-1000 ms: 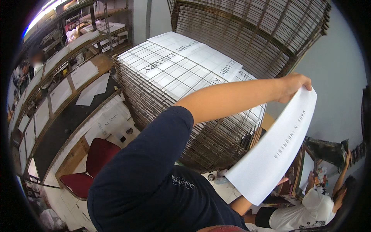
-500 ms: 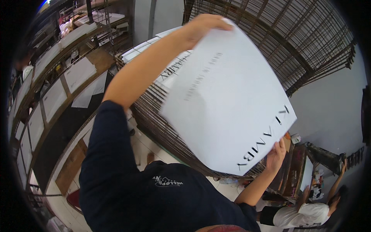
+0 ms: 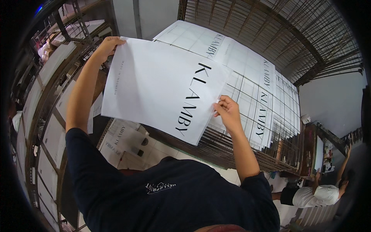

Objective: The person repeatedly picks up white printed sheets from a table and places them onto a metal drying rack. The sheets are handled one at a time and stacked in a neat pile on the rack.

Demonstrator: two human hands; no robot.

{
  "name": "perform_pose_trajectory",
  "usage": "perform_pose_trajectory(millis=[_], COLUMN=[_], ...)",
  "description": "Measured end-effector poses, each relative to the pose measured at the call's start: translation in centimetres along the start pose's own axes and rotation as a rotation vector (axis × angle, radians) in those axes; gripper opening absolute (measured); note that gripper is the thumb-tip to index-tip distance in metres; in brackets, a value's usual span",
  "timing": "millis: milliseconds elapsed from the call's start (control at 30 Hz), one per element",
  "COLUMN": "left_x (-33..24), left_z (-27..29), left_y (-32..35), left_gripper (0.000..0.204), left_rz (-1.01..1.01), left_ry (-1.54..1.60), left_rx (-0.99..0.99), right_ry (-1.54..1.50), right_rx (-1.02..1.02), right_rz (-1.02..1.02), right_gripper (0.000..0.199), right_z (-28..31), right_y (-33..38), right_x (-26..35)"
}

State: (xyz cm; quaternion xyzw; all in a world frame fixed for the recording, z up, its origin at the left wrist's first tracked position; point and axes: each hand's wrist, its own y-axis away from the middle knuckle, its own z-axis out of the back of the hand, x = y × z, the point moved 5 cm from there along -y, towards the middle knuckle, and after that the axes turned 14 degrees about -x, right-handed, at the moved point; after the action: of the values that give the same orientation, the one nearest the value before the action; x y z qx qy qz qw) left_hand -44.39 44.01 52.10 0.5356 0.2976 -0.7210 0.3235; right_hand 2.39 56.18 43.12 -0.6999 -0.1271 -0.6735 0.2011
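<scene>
A large white sheet [image 3: 158,89] with bold black lettering along one side and a small line of print at the other is stretched between my two hands. My left hand [image 3: 109,47] pinches its far left corner. The fingers of my right hand [image 3: 228,112] are closed on its right edge, below the middle. The sheet hangs nearly flat above the near left part of a wire drying rack [image 3: 288,149]. Similar printed sheets [image 3: 245,56] lie on the rack beyond and to the right of it. Part of the rack is hidden behind the held sheet.
Raised wire shelves [image 3: 262,23] slope over the rack's far side. At left runs a long curved-looking bench with white panels [image 3: 50,141]. Below the held sheet, more lettered pieces [image 3: 123,133] show near the tiled floor. A co-worker in a white shirt [image 3: 315,196] is at the lower right.
The sheet has swung from steeply tilted to flatter and moved left. My left hand went left and down, my right hand left and up. Printed sheets on the rack now show.
</scene>
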Motion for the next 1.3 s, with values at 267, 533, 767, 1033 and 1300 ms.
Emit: perform_pose_trajectory(millis=[267, 533, 767, 1033, 1300], left_x=[4.7, 6.1, 7.8, 8.1, 5.5], left_z=[-3.5, -9.2, -12.2, -13.1, -2.6], left_y=[-8.7, -17.2, -20.1, -19.9, -16.8], left_gripper=[0.013, 0.018, 0.019, 0.018, 0.054], left_rz=[0.027, 0.019, 0.034, 0.000, -0.176], left_ry=[0.017, -0.047, -0.192, -0.198, -0.199], left_rx=[-0.036, -0.003, 0.019, 0.080, -0.099], right_ry=[0.102, 0.221, 0.315, 0.470, 0.490], right_rx=[-0.077, -0.225, -0.292, -0.319, -0.292], right_rz=[-0.115, -0.204, -0.173, -0.116, -0.062], right_gripper=[0.028, 0.038, 0.044, 0.044, 0.039], right_z=[-3.4, -2.5, -1.5, -1.4, -1.2], right_y=[-4.8, -11.0, -13.0, -13.2, -14.5], right_x=[-1.4, -2.3, -3.9, -2.9, -4.8])
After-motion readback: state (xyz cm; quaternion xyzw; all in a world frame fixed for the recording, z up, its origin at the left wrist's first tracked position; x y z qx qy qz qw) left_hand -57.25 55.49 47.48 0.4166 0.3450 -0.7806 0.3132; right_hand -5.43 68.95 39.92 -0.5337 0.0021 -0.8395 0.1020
